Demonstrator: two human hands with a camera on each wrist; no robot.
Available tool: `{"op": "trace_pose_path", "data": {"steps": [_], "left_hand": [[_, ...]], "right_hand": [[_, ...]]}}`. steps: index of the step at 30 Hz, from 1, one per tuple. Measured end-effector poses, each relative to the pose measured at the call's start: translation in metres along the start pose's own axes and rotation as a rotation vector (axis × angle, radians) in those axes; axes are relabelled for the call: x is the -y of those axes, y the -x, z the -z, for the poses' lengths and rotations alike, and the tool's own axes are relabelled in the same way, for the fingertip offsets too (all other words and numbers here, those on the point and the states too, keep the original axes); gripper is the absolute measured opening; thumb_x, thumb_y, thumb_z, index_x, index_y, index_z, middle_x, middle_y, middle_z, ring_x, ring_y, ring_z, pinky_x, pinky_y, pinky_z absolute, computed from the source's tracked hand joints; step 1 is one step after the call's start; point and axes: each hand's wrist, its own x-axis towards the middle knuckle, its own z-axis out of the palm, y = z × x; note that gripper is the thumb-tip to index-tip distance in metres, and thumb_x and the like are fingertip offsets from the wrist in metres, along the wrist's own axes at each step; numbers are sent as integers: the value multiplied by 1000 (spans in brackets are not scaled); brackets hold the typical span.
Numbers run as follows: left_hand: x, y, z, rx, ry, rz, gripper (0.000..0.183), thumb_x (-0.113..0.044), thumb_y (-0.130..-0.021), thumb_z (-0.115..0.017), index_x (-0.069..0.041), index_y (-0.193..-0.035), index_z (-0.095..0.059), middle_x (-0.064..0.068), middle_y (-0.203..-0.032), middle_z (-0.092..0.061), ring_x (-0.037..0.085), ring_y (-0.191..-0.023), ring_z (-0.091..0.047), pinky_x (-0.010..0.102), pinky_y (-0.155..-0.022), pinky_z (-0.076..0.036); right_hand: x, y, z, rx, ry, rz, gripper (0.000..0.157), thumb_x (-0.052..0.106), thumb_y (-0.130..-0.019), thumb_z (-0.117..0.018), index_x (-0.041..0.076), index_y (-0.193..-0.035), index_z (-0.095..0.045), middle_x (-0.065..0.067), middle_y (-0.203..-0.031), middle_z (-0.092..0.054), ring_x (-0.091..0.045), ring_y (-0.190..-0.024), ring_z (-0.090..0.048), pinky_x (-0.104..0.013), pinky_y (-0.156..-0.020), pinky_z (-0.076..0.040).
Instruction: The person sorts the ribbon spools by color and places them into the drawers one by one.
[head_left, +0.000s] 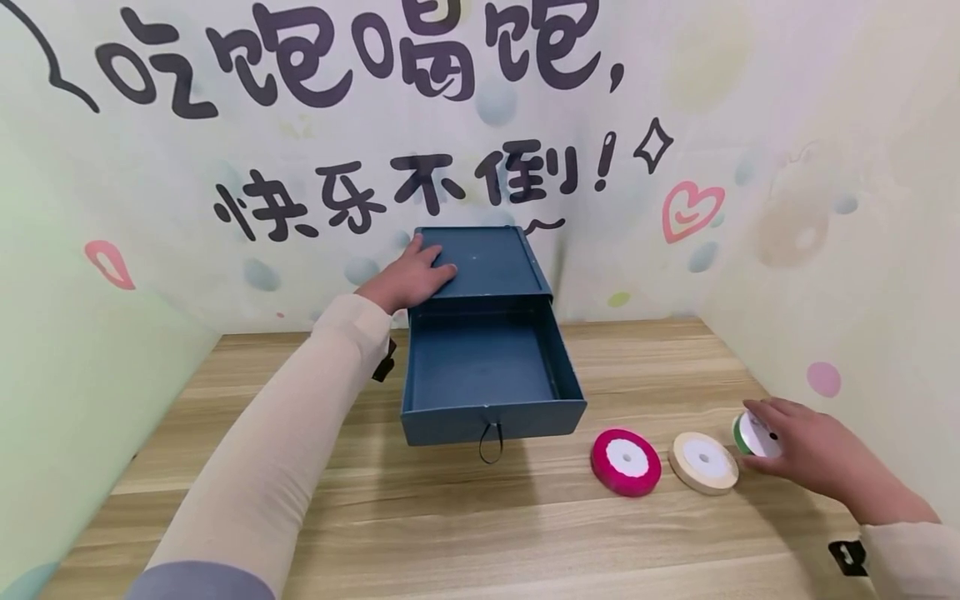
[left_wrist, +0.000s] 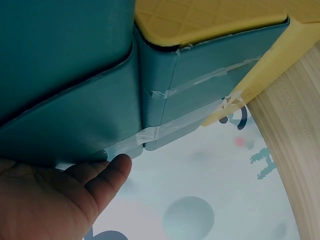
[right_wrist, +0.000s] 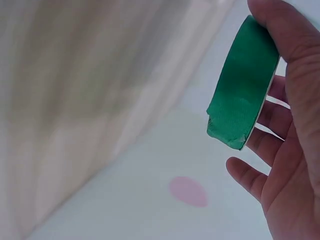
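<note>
A dark blue box (head_left: 487, 262) with its drawer (head_left: 491, 423) pulled out stands at the back of the table; nothing lies inside the drawer. On the box's top left edge rests my left hand (head_left: 408, 279), its fingers spread. In the left wrist view this hand (left_wrist: 55, 195) lies against the blue side. My right hand (head_left: 821, 450) pinches a roll of green ribbon (head_left: 756, 435) at the right. The right wrist view shows the ribbon's green rim (right_wrist: 245, 85) between thumb and fingers. Left of it lie a cream ribbon roll (head_left: 703, 463) and a magenta ribbon roll (head_left: 626, 462).
A black loop pull (head_left: 491, 443) hangs from the drawer front. The wood-grain table (head_left: 450, 533) meets printed walls at the back and sides. In the left wrist view, a yellow panel (left_wrist: 215, 22) and clear tape (left_wrist: 185, 119) show on the box.
</note>
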Motion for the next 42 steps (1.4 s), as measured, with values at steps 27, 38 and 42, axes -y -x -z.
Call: {"op": "trace_pose_path", "data": {"steps": [27, 38, 42], "left_hand": [[1, -1, -1, -8, 1, 5, 69, -47, -104, -36, -7, -159, -20, 14, -165, 7, 31, -152, -2, 46, -119, -15], [1, -1, 0, 2, 7, 2, 70, -47, -104, -36, -7, -159, -19, 14, -165, 8, 30, -152, 0, 47, -119, -14], [3, -1, 1, 2, 1, 11, 70, -47, -104, -36, -7, -159, -19, 14, -165, 9, 31, -151, -1, 47, -119, -15]], "right_hand": [[69, -75, 61, -129, 54, 272, 82, 68, -77, -72, 5, -130, -62, -18, -124, -65, -41, -120, -53, -54, -92, -42], [93, -97, 76, -116, 101, 349, 91, 36, -53, -95, 6, -132, -61, -20, -128, -61, -42, -123, -50, -57, -92, -43], [102, -106, 82, -110, 136, 390, 93, 36, -53, -95, 4, -133, -60, -18, -126, -62, -41, -123, -49, -58, -92, -44]]}}
